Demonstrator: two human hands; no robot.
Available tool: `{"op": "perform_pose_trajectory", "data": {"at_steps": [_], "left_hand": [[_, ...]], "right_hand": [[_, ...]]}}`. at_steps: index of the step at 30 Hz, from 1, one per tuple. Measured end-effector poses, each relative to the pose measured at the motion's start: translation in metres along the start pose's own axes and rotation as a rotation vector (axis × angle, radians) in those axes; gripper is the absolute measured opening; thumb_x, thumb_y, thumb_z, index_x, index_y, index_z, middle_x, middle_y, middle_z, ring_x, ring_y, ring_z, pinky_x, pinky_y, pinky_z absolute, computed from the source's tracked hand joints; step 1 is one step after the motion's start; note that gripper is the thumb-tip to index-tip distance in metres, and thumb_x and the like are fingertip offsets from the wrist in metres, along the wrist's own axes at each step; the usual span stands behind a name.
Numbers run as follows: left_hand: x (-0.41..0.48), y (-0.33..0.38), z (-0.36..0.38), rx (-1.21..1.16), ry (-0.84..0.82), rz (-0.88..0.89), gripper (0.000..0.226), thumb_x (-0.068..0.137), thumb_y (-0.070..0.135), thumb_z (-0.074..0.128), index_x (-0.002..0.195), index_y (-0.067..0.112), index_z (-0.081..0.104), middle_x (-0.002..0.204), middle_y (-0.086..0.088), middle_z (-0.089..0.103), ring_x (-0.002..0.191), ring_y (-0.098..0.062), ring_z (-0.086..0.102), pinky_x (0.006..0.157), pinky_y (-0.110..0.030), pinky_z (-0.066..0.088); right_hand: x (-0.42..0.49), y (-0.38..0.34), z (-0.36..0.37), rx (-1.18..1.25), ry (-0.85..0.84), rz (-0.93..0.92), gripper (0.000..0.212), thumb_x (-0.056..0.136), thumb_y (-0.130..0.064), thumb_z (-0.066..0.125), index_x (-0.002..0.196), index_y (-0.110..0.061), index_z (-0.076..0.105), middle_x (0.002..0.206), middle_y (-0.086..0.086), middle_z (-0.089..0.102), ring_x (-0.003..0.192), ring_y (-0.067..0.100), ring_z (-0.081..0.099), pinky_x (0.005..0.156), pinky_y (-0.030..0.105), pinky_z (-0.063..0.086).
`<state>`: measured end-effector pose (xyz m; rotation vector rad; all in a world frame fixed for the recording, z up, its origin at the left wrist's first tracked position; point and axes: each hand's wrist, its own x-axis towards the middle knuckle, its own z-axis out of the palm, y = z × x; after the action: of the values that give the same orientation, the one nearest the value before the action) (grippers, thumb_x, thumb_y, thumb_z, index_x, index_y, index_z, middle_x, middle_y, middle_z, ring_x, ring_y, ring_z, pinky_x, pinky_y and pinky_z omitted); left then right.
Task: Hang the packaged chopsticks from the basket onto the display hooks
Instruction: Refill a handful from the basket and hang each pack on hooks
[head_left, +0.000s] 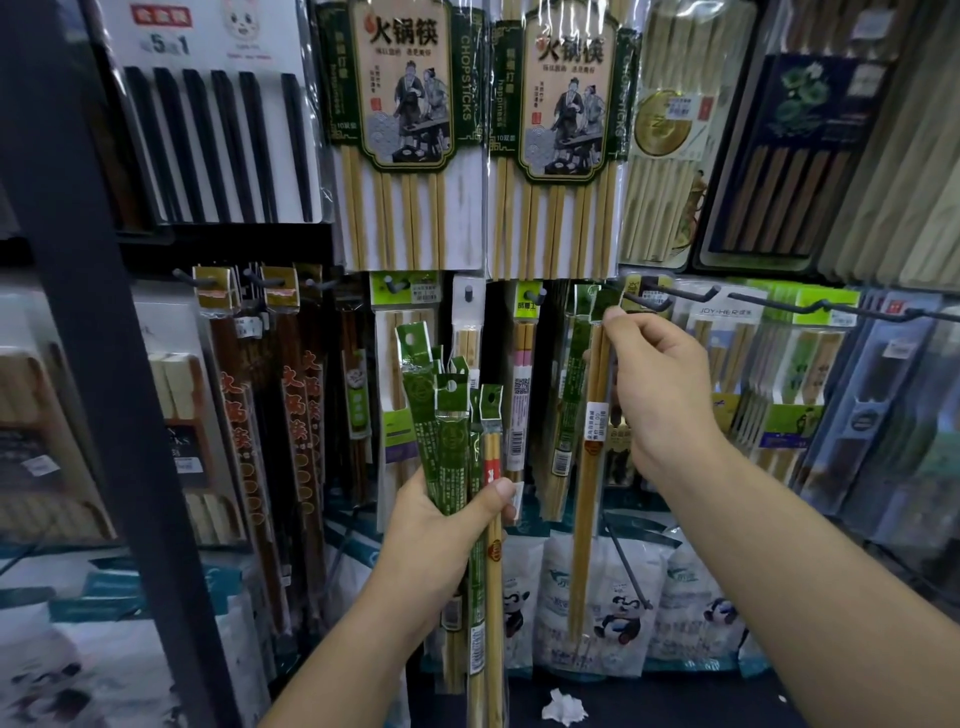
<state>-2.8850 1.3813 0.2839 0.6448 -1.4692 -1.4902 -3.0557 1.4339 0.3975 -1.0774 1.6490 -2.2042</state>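
Note:
My left hand (439, 530) grips a bundle of several green-topped chopstick packs (447, 431), held upright in front of the lower display. My right hand (654, 384) pinches the top of a single pack of bamboo chopsticks (592, 415) by its green header, which sits right at the tip of a dark display hook (649, 304). The pack hangs straight down below my fingers. No basket is in view.
Large chopstick packs (405, 130) hang above. More packs fill the hooks left and right. A long bare hook (779, 306) juts out at the right. A dark shelf post (104, 364) stands at the left. Panda-printed bags (613, 597) lie below, with crumpled paper (563, 706) on the floor.

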Motion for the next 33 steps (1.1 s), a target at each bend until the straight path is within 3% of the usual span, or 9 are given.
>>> {"op": "perform_pose_trajectory", "data": {"at_steps": [3,8,11,16,21,24,26,29,33], "left_hand": [[0.000,-0.001,0.000,0.007,0.001,0.001,0.010,0.088,0.023,0.080,0.094,0.021,0.072,0.086,-0.005,0.079,0.085,-0.017,0.076,0.077,-0.030,0.055],[0.000,0.000,-0.001,-0.007,-0.010,0.005,0.008,0.088,0.021,0.080,0.089,0.026,0.074,0.087,-0.005,0.079,0.086,-0.018,0.076,0.069,-0.018,0.057],[0.000,0.001,-0.001,0.022,-0.018,0.022,0.013,0.088,0.023,0.079,0.086,0.034,0.075,0.087,-0.003,0.079,0.087,-0.016,0.076,0.076,-0.023,0.055],[-0.002,0.001,0.000,0.021,-0.018,0.026,0.011,0.086,0.029,0.080,0.087,0.038,0.074,0.088,-0.003,0.079,0.087,-0.017,0.076,0.081,-0.032,0.054],[-0.001,0.002,0.000,0.004,-0.019,0.025,0.012,0.078,0.040,0.081,0.087,0.040,0.074,0.089,-0.001,0.079,0.088,-0.016,0.076,0.080,-0.030,0.055],[0.000,0.001,0.001,0.004,-0.013,0.021,0.014,0.077,0.041,0.082,0.088,0.041,0.074,0.089,0.000,0.079,0.088,-0.017,0.076,0.082,-0.037,0.057],[0.001,0.000,0.002,0.011,-0.009,0.019,0.013,0.084,0.031,0.082,0.089,0.040,0.074,0.090,0.000,0.079,0.090,-0.018,0.076,0.085,-0.042,0.058],[0.001,0.000,0.002,0.014,-0.021,0.012,0.014,0.087,0.027,0.081,0.089,0.039,0.074,0.089,-0.001,0.080,0.089,-0.017,0.076,0.083,-0.039,0.056],[0.000,0.002,0.002,0.018,-0.039,0.034,0.012,0.086,0.027,0.081,0.087,0.037,0.075,0.088,-0.002,0.080,0.087,-0.017,0.076,0.079,-0.033,0.055]], "right_hand": [[-0.001,-0.003,0.001,0.002,-0.006,-0.044,0.040,0.102,-0.034,0.060,0.077,-0.002,0.062,0.071,0.007,0.048,0.067,0.022,0.046,0.068,0.036,0.046],[-0.001,-0.006,0.002,-0.025,-0.025,-0.047,0.040,0.103,-0.032,0.057,0.076,-0.004,0.057,0.065,0.006,0.040,0.064,0.022,0.037,0.067,0.037,0.041],[0.000,-0.003,0.002,-0.033,-0.042,-0.038,0.036,0.104,-0.033,0.054,0.078,-0.011,0.064,0.078,0.010,0.052,0.070,0.020,0.047,0.068,0.035,0.045],[0.006,0.010,0.002,-0.111,-0.033,-0.036,0.032,0.105,-0.033,0.052,0.080,-0.020,0.068,0.074,0.004,0.056,0.071,0.018,0.053,0.072,0.040,0.049],[0.025,0.023,0.005,-0.225,0.047,-0.059,0.034,0.103,-0.038,0.055,0.087,-0.012,0.070,0.078,0.011,0.063,0.061,0.000,0.053,0.065,0.021,0.046],[0.031,0.027,0.010,-0.260,0.074,-0.067,0.037,0.103,-0.037,0.055,0.088,-0.006,0.067,0.066,0.006,0.057,0.054,-0.002,0.052,0.057,0.016,0.041],[0.030,0.029,0.013,-0.274,0.093,-0.053,0.031,0.103,-0.039,0.056,0.094,-0.011,0.066,0.073,-0.004,0.059,0.062,-0.002,0.056,0.055,0.013,0.039],[0.015,0.028,0.011,-0.258,0.132,-0.022,0.026,0.098,-0.042,0.063,0.111,-0.020,0.054,0.097,-0.007,0.059,0.083,0.002,0.057,0.064,0.014,0.038],[-0.019,0.026,0.008,-0.303,0.020,-0.061,0.010,0.096,-0.035,0.066,0.097,-0.027,0.059,0.095,-0.008,0.064,0.084,-0.004,0.061,0.071,0.018,0.043]]}}
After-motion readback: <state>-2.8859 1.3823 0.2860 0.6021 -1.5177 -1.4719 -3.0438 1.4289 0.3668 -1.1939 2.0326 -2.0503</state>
